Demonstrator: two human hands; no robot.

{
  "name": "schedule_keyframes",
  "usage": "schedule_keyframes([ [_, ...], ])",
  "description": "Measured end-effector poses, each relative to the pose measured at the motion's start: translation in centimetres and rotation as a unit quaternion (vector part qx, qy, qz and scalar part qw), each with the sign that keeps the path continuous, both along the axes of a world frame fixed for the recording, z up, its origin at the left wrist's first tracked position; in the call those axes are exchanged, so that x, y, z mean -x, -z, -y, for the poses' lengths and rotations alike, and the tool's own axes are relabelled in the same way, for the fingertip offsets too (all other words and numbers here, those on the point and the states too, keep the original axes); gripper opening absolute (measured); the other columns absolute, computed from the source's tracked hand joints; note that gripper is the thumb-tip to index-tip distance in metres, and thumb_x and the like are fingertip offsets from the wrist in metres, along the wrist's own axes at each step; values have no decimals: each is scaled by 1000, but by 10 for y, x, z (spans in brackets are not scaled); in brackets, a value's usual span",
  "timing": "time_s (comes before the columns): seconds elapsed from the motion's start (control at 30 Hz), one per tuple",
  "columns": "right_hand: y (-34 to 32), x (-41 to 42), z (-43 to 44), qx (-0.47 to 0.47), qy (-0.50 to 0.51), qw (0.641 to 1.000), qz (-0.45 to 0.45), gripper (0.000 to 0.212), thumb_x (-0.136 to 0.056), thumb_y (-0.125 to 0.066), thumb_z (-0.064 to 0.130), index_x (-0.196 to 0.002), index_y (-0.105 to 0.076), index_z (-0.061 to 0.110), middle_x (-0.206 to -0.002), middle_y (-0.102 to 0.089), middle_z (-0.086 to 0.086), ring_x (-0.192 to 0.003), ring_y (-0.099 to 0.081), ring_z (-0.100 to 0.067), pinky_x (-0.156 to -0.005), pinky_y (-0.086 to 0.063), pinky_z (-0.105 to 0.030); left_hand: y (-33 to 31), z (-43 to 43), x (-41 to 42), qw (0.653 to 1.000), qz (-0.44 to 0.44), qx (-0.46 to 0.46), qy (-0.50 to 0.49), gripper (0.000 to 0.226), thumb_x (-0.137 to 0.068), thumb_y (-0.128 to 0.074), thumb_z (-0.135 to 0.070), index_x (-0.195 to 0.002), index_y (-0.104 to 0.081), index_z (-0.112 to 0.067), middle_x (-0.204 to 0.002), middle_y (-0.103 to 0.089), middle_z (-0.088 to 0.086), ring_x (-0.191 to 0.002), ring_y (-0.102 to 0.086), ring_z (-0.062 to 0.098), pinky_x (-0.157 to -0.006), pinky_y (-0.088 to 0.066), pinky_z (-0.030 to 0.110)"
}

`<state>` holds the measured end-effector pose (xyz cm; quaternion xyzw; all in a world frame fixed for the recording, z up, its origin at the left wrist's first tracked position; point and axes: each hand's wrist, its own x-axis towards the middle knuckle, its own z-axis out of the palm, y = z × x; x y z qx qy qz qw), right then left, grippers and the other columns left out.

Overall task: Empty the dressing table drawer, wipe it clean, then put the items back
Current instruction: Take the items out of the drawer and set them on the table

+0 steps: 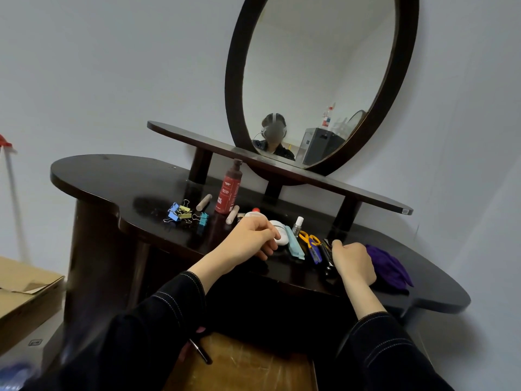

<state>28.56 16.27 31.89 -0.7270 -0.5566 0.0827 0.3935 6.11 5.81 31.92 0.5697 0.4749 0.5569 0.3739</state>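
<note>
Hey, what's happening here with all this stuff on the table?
A person is at a dark dressing table with its drawer pulled open below. Small things lie on top: binder clips, a red bottle, scissors, a purple cloth. Their left grip, a bare hand, is at a white round case; the right grip touches a dark object beside the scissors. Whether either holds anything is unclear.

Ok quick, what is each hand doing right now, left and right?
Left hand: fingers curled at the white case; grip cannot be told.
Right hand: curled on a black clip.
</note>
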Motion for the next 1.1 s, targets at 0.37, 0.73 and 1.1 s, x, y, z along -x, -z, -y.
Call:
schedule_keyframes([
  [0.37,35,3,93,-196,-119,973,-16,25,-89,-65,16,-114,-63,15,-113,-58,-2,-96,-61,-21,-81,-47,-35,62,81,-12,900,-277,-293,-163,10,-88,-56,-13,-87,-64,-19,-95,-61,-12,-100,-54,7,-86,-44,23],
  [0.73,152,70,168,-92,-428,867,239,5,-94,-51,34,-93,-54,37,-92,-52,22,-89,-53,1,-69,-43,-10,239,113,49,873,-429,228,-54,22,-85,-48,-21,-96,-67,-19,-103,-70,2,-95,-65,27,-77,-52,35],
  [1.1,271,165,82,224,-341,874,265,29,-102,-50,42,-126,-52,26,-122,-64,0,-110,-63,-22,-81,-51,-33,270,93,46,887,-353,295,-39,22,-93,-52,-19,-106,-68,-11,-103,-70,7,-93,-69,25,-82,-59,37],
])
